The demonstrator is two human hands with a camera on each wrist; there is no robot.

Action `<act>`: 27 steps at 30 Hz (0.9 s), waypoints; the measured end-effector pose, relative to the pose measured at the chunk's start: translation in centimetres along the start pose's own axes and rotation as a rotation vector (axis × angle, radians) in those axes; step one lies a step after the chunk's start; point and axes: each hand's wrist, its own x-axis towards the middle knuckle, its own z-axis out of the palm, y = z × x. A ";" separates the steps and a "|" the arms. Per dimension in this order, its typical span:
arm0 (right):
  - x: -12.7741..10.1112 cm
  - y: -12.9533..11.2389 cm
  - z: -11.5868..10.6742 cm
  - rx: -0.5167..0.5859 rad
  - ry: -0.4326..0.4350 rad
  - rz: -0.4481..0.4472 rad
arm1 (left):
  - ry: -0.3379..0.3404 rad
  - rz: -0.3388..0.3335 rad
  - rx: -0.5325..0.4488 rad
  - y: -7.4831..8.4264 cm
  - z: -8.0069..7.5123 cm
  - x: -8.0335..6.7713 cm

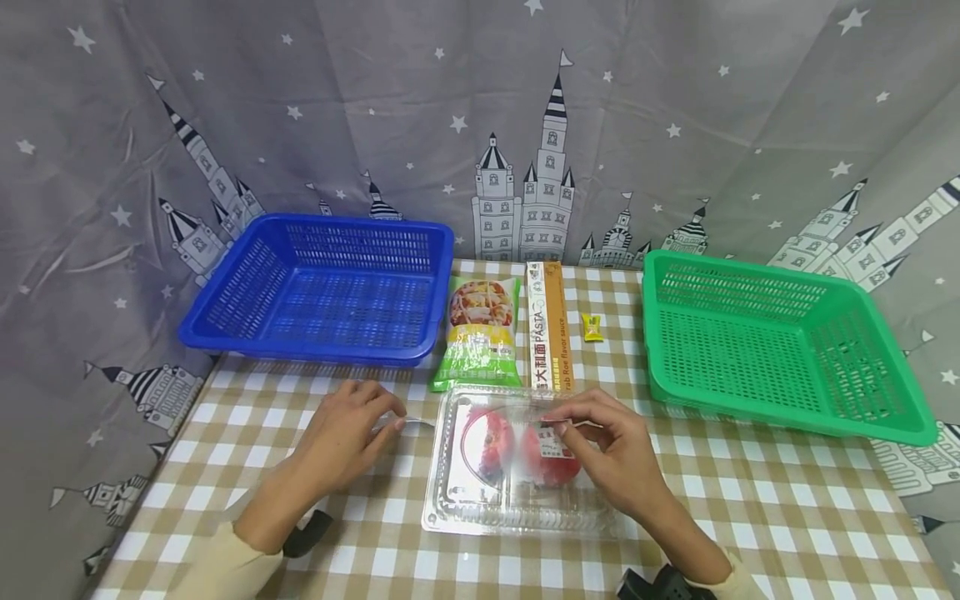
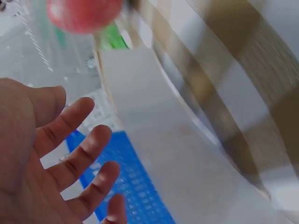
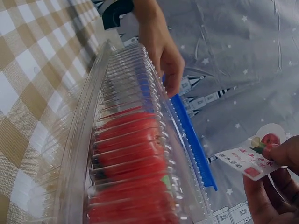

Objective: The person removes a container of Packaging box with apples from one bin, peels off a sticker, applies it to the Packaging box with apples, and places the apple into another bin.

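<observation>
Spreading under everything: a desk covered in tan-and-white check, backed by a grey curtain printed with castles and stars.

Sitting at eleven o'clock on the desk: a blue basket. Sitting at two o'clock, well apart from it: a green basket.

Lying at the centre, toward six o'clock: a clear plastic clamshell box holding two red tomatoes, one beside the other.

Lying between the baskets at twelve o'clock from the box: a green snack bag and, just beside it at its three o'clock, a long pasta box. Lying further toward three o'clock, near the green basket: a small yellow sweet.

Resting on the desk at nine o'clock from the clamshell box: the left hand, fingers loosely spread and relaxed, gripping nothing, fingertips near the box's left edge.

Hovering over the box lid at its three o'clock side: the right hand, thumb and forefinger pinching a small printed label; whether the label is touching the lid, cannot tell.

Showing at six o'clock: dark wrist straps on both forearms.
</observation>
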 end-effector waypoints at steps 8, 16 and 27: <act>0.0 0.3 0.0 -0.067 0.011 -0.014 | -0.111 -0.084 -0.285 2.5 -0.5 -0.2; 0.1 0.4 -0.1 -0.086 -0.001 0.077 | -0.254 -0.229 -0.551 4.1 0.0 -1.1; 0.8 1.1 0.0 -0.028 -0.037 0.335 | -0.290 -0.217 -0.690 5.0 1.5 -2.2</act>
